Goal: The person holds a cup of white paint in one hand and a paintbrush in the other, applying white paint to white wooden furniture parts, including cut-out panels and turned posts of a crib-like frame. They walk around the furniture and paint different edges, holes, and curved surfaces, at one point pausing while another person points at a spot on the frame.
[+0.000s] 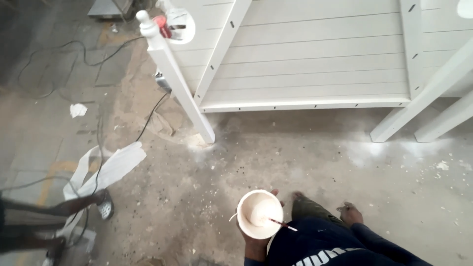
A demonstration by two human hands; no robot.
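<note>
left hand (255, 241) cups a white bowl (259, 213) from below, fingers curled on its rim, a thin stick (282, 224) resting inside. right hand is out of view. bowl hangs over the dusty floor (207, 197); tilt it and the stick slips out. cables (148, 118) trail by the white frame (305, 64), a trip risk.

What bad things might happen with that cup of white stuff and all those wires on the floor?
The left hand holds the open white cup from below with a stick resting in it, so a tilt may spill it on the dark trousers. The black cable and white strips on the floor might trip someone.
</note>
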